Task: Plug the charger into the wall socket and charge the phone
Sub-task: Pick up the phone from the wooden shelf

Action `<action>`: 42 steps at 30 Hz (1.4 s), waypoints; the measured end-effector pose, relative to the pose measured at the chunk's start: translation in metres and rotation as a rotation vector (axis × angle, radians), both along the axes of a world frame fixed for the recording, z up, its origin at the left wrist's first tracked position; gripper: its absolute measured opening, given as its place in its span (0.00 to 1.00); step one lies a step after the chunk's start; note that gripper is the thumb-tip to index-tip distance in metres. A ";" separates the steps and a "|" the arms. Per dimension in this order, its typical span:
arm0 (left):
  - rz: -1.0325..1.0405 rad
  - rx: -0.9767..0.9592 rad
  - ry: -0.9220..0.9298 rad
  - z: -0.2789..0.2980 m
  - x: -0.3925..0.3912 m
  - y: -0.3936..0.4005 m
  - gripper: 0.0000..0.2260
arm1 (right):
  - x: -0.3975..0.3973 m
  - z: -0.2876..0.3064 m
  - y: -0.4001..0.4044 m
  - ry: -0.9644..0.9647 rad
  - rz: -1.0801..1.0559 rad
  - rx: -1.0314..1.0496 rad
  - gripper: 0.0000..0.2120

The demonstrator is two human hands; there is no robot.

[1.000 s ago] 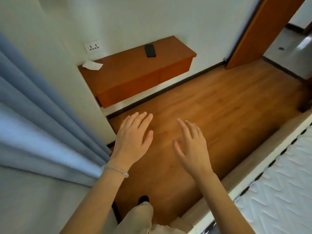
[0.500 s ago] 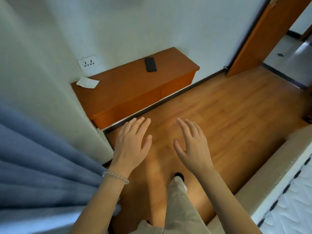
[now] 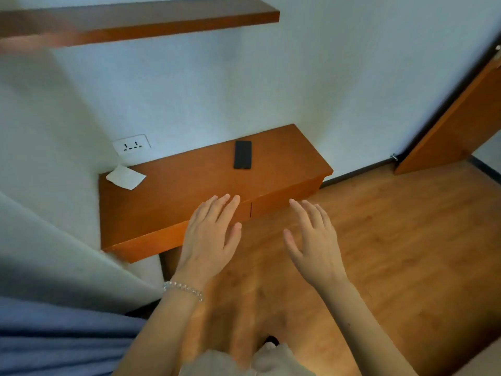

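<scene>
Both forearms reached up from the bottom of the frame, palms down and held in the air above the wooden floor (image 3: 379, 240). The left hand (image 3: 210, 240), with a bead bracelet (image 3: 184, 289) on its wrist, had its fingers spread loosely and overlapped the front edge of the low orange-brown surface (image 3: 176, 202) at centre frame; the right hand (image 3: 314, 245), just beside it to the right, was likewise spread and held nothing. The phone (image 3: 242, 154) lay flat, dark face up, on the surface above and between the hands, well apart from both. The wall socket (image 3: 131, 144) sat on the white wall at left centre, above a crumpled white paper (image 3: 126, 177) on the surface's left end. A wooden shelf (image 3: 162, 20) crossed the upper left, a blue curtain (image 3: 54, 337) filled the lower left, and a door (image 3: 461, 123) stood at the right edge.
</scene>
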State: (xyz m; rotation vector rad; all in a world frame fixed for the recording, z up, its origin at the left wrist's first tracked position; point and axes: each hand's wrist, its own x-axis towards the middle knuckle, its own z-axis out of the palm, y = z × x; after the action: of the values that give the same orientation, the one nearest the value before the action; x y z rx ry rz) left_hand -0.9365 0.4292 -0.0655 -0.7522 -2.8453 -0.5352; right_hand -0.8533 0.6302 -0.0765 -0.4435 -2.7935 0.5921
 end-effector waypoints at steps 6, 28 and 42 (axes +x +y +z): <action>0.055 -0.027 -0.035 -0.007 -0.055 0.040 0.22 | -0.071 -0.006 0.044 -0.047 0.074 -0.010 0.27; 0.017 0.004 -0.159 -0.047 -0.301 0.060 0.22 | -0.315 -0.041 0.079 -0.110 0.158 -0.018 0.26; 0.266 0.076 -0.472 -0.139 -0.373 0.164 0.28 | -0.407 -0.080 0.139 -0.313 0.351 0.091 0.27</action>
State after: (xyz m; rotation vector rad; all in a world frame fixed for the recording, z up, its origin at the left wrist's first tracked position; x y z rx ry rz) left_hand -1.3092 0.5935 -0.2046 -0.2456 -3.2511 -0.8688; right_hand -1.2599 0.7689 -0.1568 -0.0238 -3.2135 0.4973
